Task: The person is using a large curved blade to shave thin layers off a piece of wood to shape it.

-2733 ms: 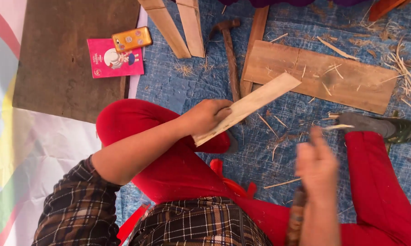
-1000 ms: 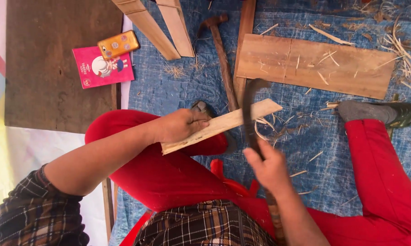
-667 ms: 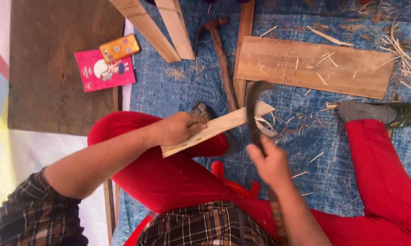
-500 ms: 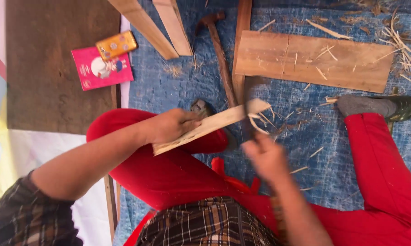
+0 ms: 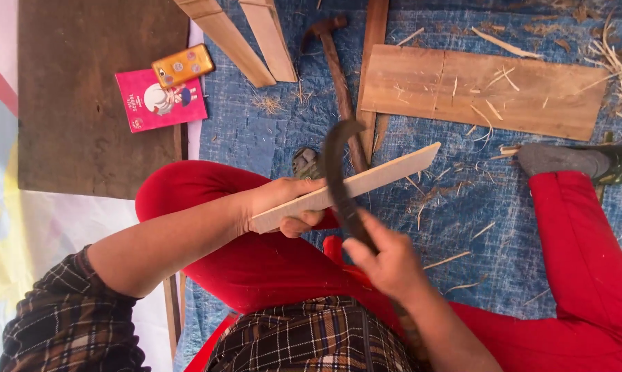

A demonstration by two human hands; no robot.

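A blue woven mat (image 5: 256, 131) strewn with wood shavings is spread on the floor; a dark board (image 5: 83, 103) lies at its left. A pink booklet (image 5: 160, 102) with an orange phone (image 5: 182, 65) on it is seen there. A wooden slat (image 5: 352, 186) is held over the red-clad knee in the left hand (image 5: 283, 207), grip closed. A curved knife (image 5: 338, 179) is clasped in the right hand (image 5: 386, 262), blade laid against the slat. A hammer (image 5: 335, 76) and a plank (image 5: 483, 89) lie beyond.

The long pale-yellow wooden strip (image 5: 352, 187) crosses the dark, almost black curved blade (image 5: 338, 179). The red trousers (image 5: 256, 255) are plain, and the shirt (image 5: 69, 324) has a dark brown check pattern. The woven mat (image 5: 256, 131) is blue. The wide flat board (image 5: 483, 89) is light brown. The small booklet (image 5: 160, 101) is pink, the small box (image 5: 182, 65) orange-yellow.
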